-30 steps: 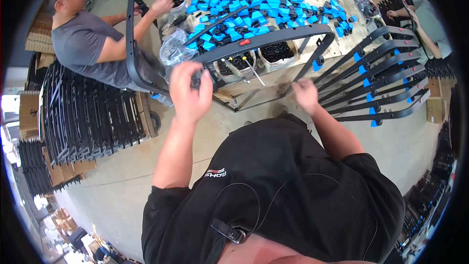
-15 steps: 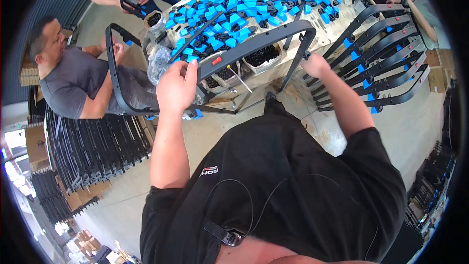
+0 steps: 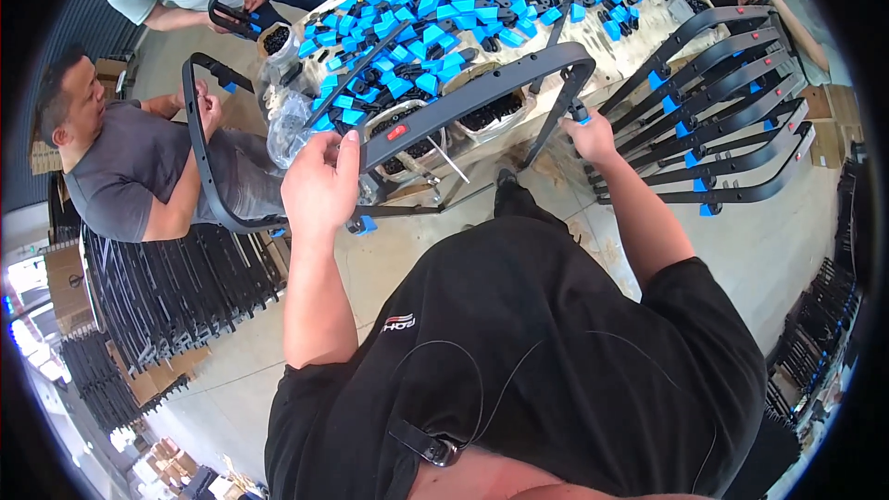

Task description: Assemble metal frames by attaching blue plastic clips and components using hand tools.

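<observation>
Both hands closed on dark curved frame [image 3: 482, 93] — left hand [image 3: 319, 185] | right hand [image 3: 588, 137] | red label [image 3: 396, 132] near left.

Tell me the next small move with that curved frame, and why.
Probably press the small blue clip at the right hand home on the dark grey curved metal frame, while the left hand steadies the other end. Finished frames stacked to the right carry blue clips.

Left hand [image 3: 319, 187] and right hand [image 3: 591, 137] gripping black U-shaped frame [image 3: 482, 93], blue clips [image 3: 435, 9] on table [image 3: 639, 32]
</observation>
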The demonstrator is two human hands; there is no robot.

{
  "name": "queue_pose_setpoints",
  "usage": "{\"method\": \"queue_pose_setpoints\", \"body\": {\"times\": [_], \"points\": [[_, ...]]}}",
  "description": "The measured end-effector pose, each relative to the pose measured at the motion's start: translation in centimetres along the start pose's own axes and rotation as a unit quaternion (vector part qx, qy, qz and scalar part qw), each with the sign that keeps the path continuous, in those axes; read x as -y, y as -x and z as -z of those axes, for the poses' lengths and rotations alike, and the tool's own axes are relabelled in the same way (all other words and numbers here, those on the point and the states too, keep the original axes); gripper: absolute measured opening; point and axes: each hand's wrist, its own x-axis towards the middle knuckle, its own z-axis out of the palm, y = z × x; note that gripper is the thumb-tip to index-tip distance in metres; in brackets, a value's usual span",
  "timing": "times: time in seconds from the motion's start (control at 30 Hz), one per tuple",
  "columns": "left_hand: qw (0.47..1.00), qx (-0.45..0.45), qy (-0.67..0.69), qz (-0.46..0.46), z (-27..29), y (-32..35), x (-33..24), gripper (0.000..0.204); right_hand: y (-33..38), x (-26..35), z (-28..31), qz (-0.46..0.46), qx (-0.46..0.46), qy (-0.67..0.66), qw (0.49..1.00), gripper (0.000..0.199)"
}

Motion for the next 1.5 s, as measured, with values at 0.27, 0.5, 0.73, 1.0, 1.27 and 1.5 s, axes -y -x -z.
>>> {"method": "queue_pose_setpoints", "body": {"times": [0.27,0.5,0.73,1.0,1.27,1.5], "points": [[0.999,-0.014,-0.026,-0.019,0.4,0.4,-0.2,0.044,5.4,-2.7,-5.5,-0.185,0.092,-0.353,0.913,0.035],[0.999,-0.034,-0.016,-0.033,0.3,1.3,-0.2,0.045,9.7,11.2,-14.7,-0.092,0.360,-0.223,0.901,0.043],[0.841,-0.395,0.126,-0.349,-2.5,4.3,4.6,0.026,12.9,10.6,-12.5,0.276,0.131,-0.165,0.938,0.023],[0.891,0.093,0.432,0.106,-17.5,10.3,10.5,0.022,15.4,-0.5,-7.6,0.256,0.143,-0.102,0.951,0.029],[0.601,0.111,0.656,0.444,-22.1,2.5,5.1,0.022,14.6,5.8,-4.8,0.241,0.143,-0.079,0.957,0.035],[0.693,0.152,0.608,0.356,-20.1,8.0,3.8,0.021,11.9,-7.3,5.0,0.147,0.136,-0.163,0.966,0.031]]}}
